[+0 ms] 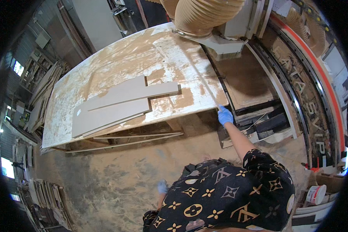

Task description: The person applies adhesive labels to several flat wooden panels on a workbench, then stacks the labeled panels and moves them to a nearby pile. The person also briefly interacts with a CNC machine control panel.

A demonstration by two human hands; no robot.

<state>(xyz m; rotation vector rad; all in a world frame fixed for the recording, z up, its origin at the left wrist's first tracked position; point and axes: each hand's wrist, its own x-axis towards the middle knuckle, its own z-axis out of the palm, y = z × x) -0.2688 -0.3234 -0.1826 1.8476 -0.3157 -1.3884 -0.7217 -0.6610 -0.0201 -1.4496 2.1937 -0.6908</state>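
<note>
The right hand [225, 116], in a blue glove, is closed around the near end of a thin pale rod [199, 79]. The rod runs up and away from the hand, slanting across the dusty board [104, 73] toward the machine head [220, 38]. The hand sits at the board's near right corner, just off its edge. The right arm stretches out bare from a black patterned shirt [228, 193].

The left hand [162, 187], also gloved in blue, hangs low beside the body, well apart from the board; whether its fingers are curled or loose cannot be told, and it seems to hold nothing.

On the board lie grey cut panels [116, 104], flat and touching each other, in sawdust. Thin strips [139, 137] lie under the board's near edge. The floor [116, 181] is covered in sawdust. A ribbed hose [205, 13] hangs above the machine head. A white bucket [316, 194] stands at the right, beside the machine's curved rail [317, 89].
</note>
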